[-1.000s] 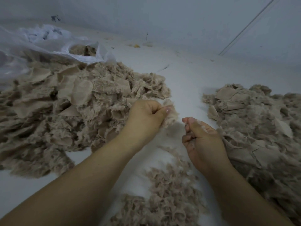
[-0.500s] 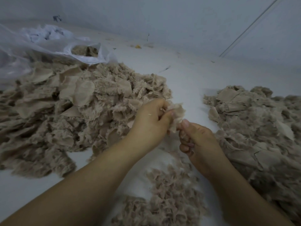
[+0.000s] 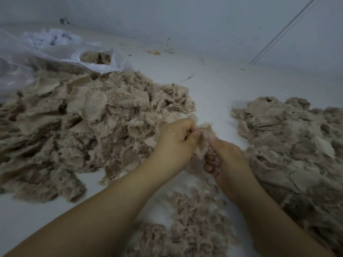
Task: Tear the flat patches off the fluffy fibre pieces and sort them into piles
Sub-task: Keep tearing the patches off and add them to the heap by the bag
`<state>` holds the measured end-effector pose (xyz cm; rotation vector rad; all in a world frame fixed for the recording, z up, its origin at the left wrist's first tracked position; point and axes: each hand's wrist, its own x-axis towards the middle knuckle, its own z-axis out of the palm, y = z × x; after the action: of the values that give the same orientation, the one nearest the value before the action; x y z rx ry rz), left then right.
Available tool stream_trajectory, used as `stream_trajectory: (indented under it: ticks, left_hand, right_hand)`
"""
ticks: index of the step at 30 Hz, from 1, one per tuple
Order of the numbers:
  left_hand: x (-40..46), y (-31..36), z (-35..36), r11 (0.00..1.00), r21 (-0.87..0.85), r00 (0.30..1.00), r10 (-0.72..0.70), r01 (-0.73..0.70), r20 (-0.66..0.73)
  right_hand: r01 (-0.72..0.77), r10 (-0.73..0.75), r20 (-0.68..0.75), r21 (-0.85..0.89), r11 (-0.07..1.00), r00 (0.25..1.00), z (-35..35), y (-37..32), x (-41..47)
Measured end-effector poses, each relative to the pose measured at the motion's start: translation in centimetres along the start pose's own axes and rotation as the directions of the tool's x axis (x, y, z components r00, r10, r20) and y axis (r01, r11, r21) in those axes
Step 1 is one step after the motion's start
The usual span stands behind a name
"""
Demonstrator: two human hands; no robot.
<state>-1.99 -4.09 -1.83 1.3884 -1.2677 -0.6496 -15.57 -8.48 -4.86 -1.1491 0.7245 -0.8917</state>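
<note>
Pinching 1 fluffy piece (image 3: 201,138) from opposite sides at centre, the left hand (image 3: 176,143) and right hand (image 3: 225,160) seem set to tear it, between heaps at 9 (image 3: 83,127), 3 (image 3: 297,145) and 6 o'clock (image 3: 189,225).

White floor (image 3: 222,86), pale grey wall (image 3: 185,19) behind, dim flat light, small scattered debris (image 3: 156,52)

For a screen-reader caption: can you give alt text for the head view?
Two hands, left hand and right hand, pinch one fluffy fibre piece between three beige piles on a white surface; a clear plastic bag lies far left.
</note>
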Motion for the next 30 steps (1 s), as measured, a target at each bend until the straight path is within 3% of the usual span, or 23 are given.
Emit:
stream_trajectory:
  ticks: [4, 7, 8, 10, 12, 13, 15, 17, 20, 23, 25, 27, 30]
  left_hand:
    - [0.1, -0.1, 0.1, 1.000, -0.022, 0.996, 0.002, -0.004, -0.092]
    - [0.8, -0.1, -1.0, 0.989, -0.146, 0.979, -0.061, 0.033, -0.193]
    - [1.0, -0.3, -1.5, 0.994, -0.111, 0.976, -0.037, 0.013, -0.213]
    - [1.4, -1.0, -2.6, 0.975, 0.201, 0.959, 0.142, -0.093, -0.245]
    - [1.6, -2.0, -3.8, 0.750, 0.643, 0.917, 0.351, -0.154, -0.189]
    - [1.7, -2.5, -4.4, 0.607, 0.782, 0.918, 0.376, -0.142, -0.125]
    - [1.8, -2.8, -5.0, 0.385, 0.921, 0.957, 0.283, -0.054, -0.062]
    - [1.9, -2.7, -5.2, 0.291, 0.957, 0.982, 0.179, -0.002, -0.052]
    - [1.6, -1.7, -4.7, 0.325, 0.942, 0.969, 0.246, -0.078, -0.005]
    - [0.7, -0.5, -2.7, 0.405, 0.861, 0.886, 0.452, -0.307, 0.104]
    - [0.1, -0.2, -0.9, 0.528, 0.720, 0.870, 0.440, -0.450, 0.221]
    - [-0.4, -0.4, 0.2, 0.694, 0.570, 0.898, 0.331, -0.439, 0.289]
    - [-0.5, -0.9, 0.7, 0.814, 0.458, 0.933, 0.304, -0.358, 0.190]
  right_hand:
    - [0.032, -0.040, -0.048, -0.149, 0.988, 0.998, 0.0, 0.5, 0.2]
    - [-0.004, -0.007, -0.141, -0.072, 0.997, 0.990, 0.0, 0.2, 0.3]
    - [-0.014, 0.012, -0.148, -0.016, 1.000, 0.989, -0.1, 0.2, 0.3]
    - [-0.040, 0.051, -0.111, 0.098, 0.994, 0.992, -0.1, 0.1, 0.3]
    - [-0.086, 0.097, -0.052, 0.183, 0.979, 0.994, -0.1, -0.1, 0.3]
    - [-0.099, 0.110, -0.040, 0.210, 0.973, 0.993, 0.0, -0.2, 0.2]
    - [-0.106, 0.124, -0.061, 0.239, 0.965, 0.990, 0.2, -0.3, 0.2]
    - [-0.104, 0.132, -0.098, 0.250, 0.963, 0.986, 0.3, -0.3, 0.2]
    - [-0.107, 0.135, -0.076, 0.296, 0.949, 0.988, 0.3, -0.2, 0.3]
    - [-0.103, 0.111, -0.006, 0.318, 0.942, 0.994, 0.3, -0.3, 0.0]
    - [-0.087, 0.077, 0.050, 0.263, 0.961, 0.996, 0.5, -0.5, -0.1]
    - [-0.098, 0.087, 0.056, 0.225, 0.969, 0.995, 0.4, -0.1, 0.1]
    - [-0.088, 0.088, 0.010, 0.186, 0.979, 0.996, 0.3, 0.2, 0.3]
